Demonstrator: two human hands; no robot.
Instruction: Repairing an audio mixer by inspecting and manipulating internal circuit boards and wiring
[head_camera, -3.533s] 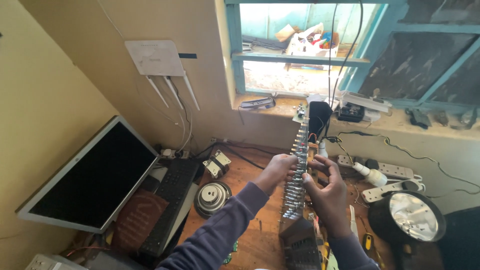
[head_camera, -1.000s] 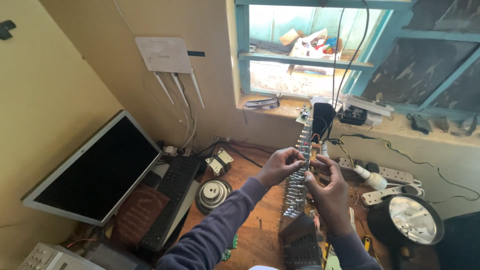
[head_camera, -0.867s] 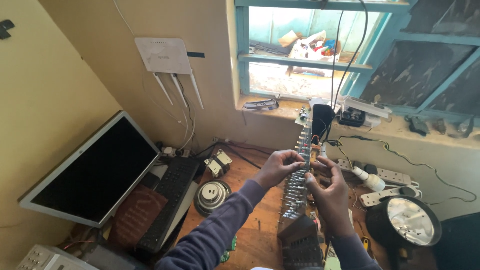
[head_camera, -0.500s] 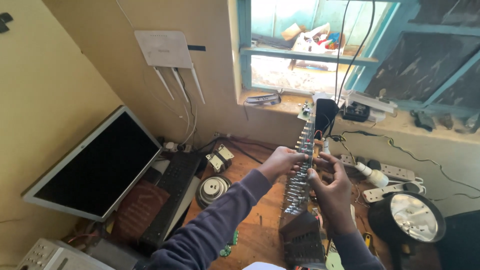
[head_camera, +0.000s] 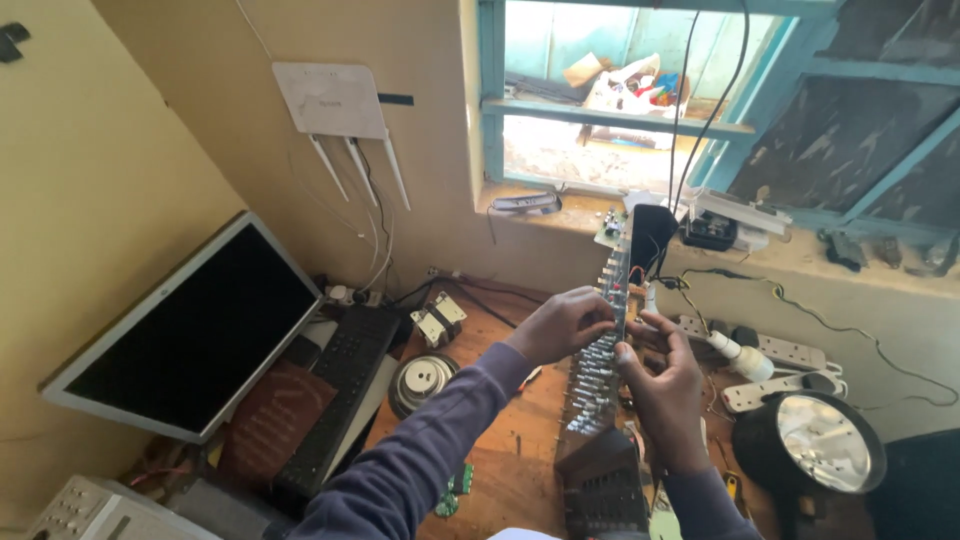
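A long narrow circuit board (head_camera: 603, 370) studded with rows of metal knob shafts stands on end over the wooden desk (head_camera: 520, 440), its top near the window sill. My left hand (head_camera: 563, 322) grips its left edge about halfway up. From the right, my right hand (head_camera: 660, 385) pinches the same board slightly lower. The board's lower end joins a dark panel (head_camera: 603, 487) near the bottom of the view.
A dark monitor (head_camera: 190, 335) leans at left, with a black keyboard (head_camera: 335, 395) and a round speaker (head_camera: 420, 380) beside it. White power strips (head_camera: 780, 365) and a round lamp (head_camera: 815, 450) lie at right. A white router (head_camera: 330, 100) hangs on the wall.
Both hands have stayed on the board throughout. The view has shifted slightly, and my fingers have slid a little along the board's edges.
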